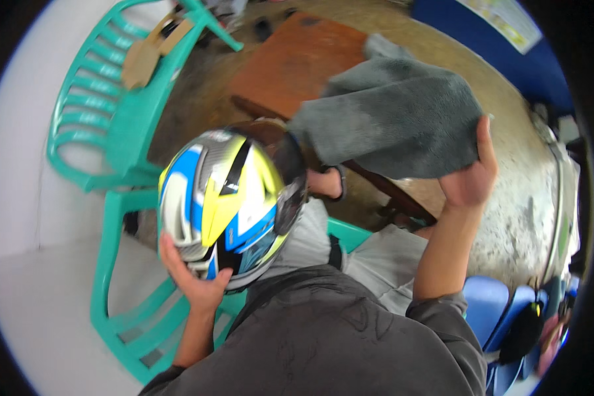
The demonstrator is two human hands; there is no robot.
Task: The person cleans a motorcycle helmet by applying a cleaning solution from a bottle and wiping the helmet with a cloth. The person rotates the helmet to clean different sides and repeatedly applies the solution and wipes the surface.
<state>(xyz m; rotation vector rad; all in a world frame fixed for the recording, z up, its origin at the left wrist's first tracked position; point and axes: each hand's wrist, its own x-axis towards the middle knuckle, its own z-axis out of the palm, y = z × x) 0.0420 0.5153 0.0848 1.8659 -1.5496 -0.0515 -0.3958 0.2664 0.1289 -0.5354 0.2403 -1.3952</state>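
My left hand point(195, 270) grips the lower left side of a yellow, blue, white and black helmet point(226, 198), which is held over my lap with a dark visor toward the right. Out to the right and higher up, my right hand point(468, 175) is closed on the corner of a grey fluffy cloth point(393, 119). The cloth stretches over part of a low brown wooden table point(290, 59); whether it rests on the tabletop I cannot tell.
I sit on a teal plastic chair point(112, 264). Another teal chair point(122, 132) holds cardboard point(138, 63) at the upper left, beside a white wall point(26, 132). Blue seats point(483, 307) with a black bag point(523, 333) stand at right. A blue panel point(482, 39) borders the floor behind.
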